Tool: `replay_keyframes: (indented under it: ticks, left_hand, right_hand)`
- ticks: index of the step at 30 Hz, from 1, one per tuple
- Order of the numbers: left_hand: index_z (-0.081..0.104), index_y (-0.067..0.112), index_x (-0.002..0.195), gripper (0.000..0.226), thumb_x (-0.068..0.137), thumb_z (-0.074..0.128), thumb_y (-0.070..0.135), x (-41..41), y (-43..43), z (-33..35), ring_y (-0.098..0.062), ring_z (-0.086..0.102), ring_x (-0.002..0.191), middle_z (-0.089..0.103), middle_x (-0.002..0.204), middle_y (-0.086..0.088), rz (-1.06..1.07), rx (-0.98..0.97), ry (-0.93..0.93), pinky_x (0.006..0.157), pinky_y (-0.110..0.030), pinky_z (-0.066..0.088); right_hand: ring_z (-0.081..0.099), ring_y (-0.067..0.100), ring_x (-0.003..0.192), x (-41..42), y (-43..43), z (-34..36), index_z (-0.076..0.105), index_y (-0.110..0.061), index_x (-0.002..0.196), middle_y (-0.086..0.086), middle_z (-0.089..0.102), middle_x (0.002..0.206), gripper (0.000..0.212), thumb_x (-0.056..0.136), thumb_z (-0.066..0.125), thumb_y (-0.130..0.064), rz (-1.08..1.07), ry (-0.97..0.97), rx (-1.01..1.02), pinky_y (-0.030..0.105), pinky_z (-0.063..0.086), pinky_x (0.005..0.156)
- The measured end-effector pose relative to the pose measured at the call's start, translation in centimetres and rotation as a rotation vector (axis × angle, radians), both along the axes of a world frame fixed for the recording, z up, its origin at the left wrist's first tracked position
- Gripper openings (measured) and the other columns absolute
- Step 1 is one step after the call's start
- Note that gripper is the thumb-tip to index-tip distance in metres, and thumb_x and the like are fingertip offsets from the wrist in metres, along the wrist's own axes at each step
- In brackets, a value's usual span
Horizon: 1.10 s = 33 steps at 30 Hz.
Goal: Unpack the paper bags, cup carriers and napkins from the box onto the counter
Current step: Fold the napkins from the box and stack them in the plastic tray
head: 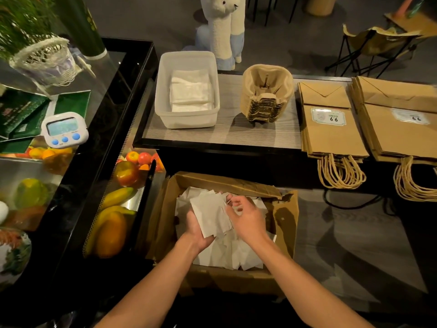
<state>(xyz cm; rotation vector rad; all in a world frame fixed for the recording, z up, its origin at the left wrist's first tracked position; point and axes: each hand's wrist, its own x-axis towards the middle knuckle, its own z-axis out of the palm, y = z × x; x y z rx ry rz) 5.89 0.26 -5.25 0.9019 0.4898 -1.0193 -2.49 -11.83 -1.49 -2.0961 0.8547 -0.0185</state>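
An open cardboard box (285, 223) on the floor holds loose white napkins (231, 253). My left hand (197, 229) holds a small stack of napkins (210, 215) from below, above the box. My right hand (246, 215) pinches the stack's right edge with curled fingers. On the counter stand a white plastic tub (189, 119) with folded napkins (190, 91) inside, a stack of pulp cup carriers (264, 91), and two piles of brown paper bags (328, 129) (399, 131) with twine handles hanging over the edge.
A black display case (99, 129) with fruit (113, 223) stands left of the box. On it lie a white timer (63, 130) and green cards (23, 112). A toy alpaca (224, 27) and a folding chair (378, 43) stand behind the counter.
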Motion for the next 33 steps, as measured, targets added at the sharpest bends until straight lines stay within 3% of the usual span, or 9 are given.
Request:
replay_keyframes:
  ticks: [5, 11, 15, 19, 23, 25, 29, 31, 33]
  left_hand:
    - [0.068, 0.015, 0.120, 0.054, 0.104, 0.028, 0.047, -0.6, -0.4, 0.3, -0.033, 0.067, 0.088, 0.070, 0.107, -0.019, -0.055, 0.002, 0.003, 0.070, -0.038, 0.057]
    - [0.074, 0.015, 0.106, 0.048, 0.106, 0.035, 0.043, -0.8, -0.1, 0.6, -0.028, 0.072, 0.074, 0.074, 0.094, -0.014, -0.045, -0.048, 0.006, 0.057, -0.032, 0.059]
    - [0.081, 0.016, 0.107, 0.057, 0.105, 0.033, 0.048, -0.8, -0.1, 1.4, -0.031, 0.070, 0.090, 0.074, 0.111, -0.016, -0.019, -0.067, -0.005, 0.073, -0.036, 0.052]
    - [0.066, 0.016, 0.128, 0.056, 0.104, 0.032, 0.054, -0.9, -0.3, 1.8, -0.035, 0.064, 0.107, 0.070, 0.124, -0.019, -0.024, -0.049, -0.021, 0.087, -0.041, 0.048]
    - [0.064, 0.021, 0.136, 0.066, 0.098, 0.038, 0.068, -0.9, -0.1, 2.3, -0.036, 0.059, 0.125, 0.065, 0.135, -0.016, -0.084, -0.035, -0.069, 0.110, -0.047, 0.040]
    - [0.060, 0.020, 0.140, 0.059, 0.097, 0.051, 0.059, -0.9, 0.1, 2.2, -0.037, 0.055, 0.132, 0.063, 0.139, -0.015, -0.131, -0.002, -0.094, 0.115, -0.050, 0.036]
    - [0.061, 0.016, 0.132, 0.036, 0.103, 0.055, 0.035, -1.1, 0.2, 2.0, -0.039, 0.057, 0.128, 0.070, 0.126, -0.016, -0.206, 0.061, -0.146, 0.117, -0.053, 0.036]
    - [0.062, 0.015, 0.131, 0.033, 0.105, 0.051, 0.033, -1.0, 0.2, 2.1, -0.037, 0.061, 0.122, 0.072, 0.123, -0.015, -0.178, 0.083, -0.134, 0.113, -0.051, 0.040]
    - [0.060, 0.014, 0.135, 0.036, 0.105, 0.051, 0.032, -1.0, 0.4, 2.1, -0.037, 0.061, 0.123, 0.070, 0.127, -0.015, -0.149, 0.081, -0.121, 0.108, -0.050, 0.045]
  right_hand:
    - [0.061, 0.008, 0.100, 0.0, 0.3, -0.3, 0.055, -0.031, 0.119, -0.012, 0.062, 0.108, 0.044, 0.086, 0.072, -0.054, -0.083, 0.046, 0.279, 0.024, 0.052, 0.076]
    - [0.066, 0.014, 0.098, -0.3, 0.5, -0.5, 0.066, -0.024, 0.108, -0.006, 0.069, 0.104, 0.019, 0.092, 0.072, -0.031, -0.210, -0.109, 0.458, 0.021, 0.052, 0.067]
    - [0.060, 0.006, 0.101, -0.8, 0.2, 0.0, 0.066, -0.022, 0.118, -0.009, 0.065, 0.108, 0.021, 0.097, 0.066, -0.025, -0.263, -0.176, 0.403, 0.012, 0.045, 0.068]
    - [0.057, 0.008, 0.110, -1.1, 0.1, 0.5, 0.061, -0.024, 0.119, -0.012, 0.062, 0.114, 0.019, 0.100, 0.060, -0.028, -0.287, -0.191, 0.452, 0.018, 0.046, 0.075]
    - [0.043, 0.006, 0.119, -1.4, -0.7, 1.1, 0.049, -0.021, 0.138, -0.013, 0.047, 0.128, 0.034, 0.104, 0.054, -0.028, -0.304, -0.191, 0.448, 0.023, 0.041, 0.088]
    - [0.045, 0.005, 0.119, -1.4, -1.2, 1.0, 0.047, -0.023, 0.141, -0.013, 0.048, 0.129, 0.039, 0.103, 0.056, -0.028, -0.302, -0.199, 0.450, 0.020, 0.042, 0.083]
    - [0.062, 0.007, 0.105, -1.3, -1.8, 1.0, 0.058, -0.024, 0.133, -0.006, 0.066, 0.125, 0.033, 0.100, 0.062, -0.025, -0.318, -0.160, 0.544, 0.020, 0.049, 0.071]
    - [0.064, 0.009, 0.101, -1.6, -2.2, 1.2, 0.063, -0.032, 0.116, -0.004, 0.069, 0.117, 0.018, 0.100, 0.061, -0.023, -0.413, -0.182, 0.602, 0.028, 0.054, 0.076]
    - [0.066, 0.016, 0.103, -1.9, -2.8, 1.5, 0.062, -0.038, 0.105, -0.003, 0.070, 0.112, 0.017, 0.099, 0.063, -0.023, -0.505, -0.237, 0.736, 0.040, 0.057, 0.087]
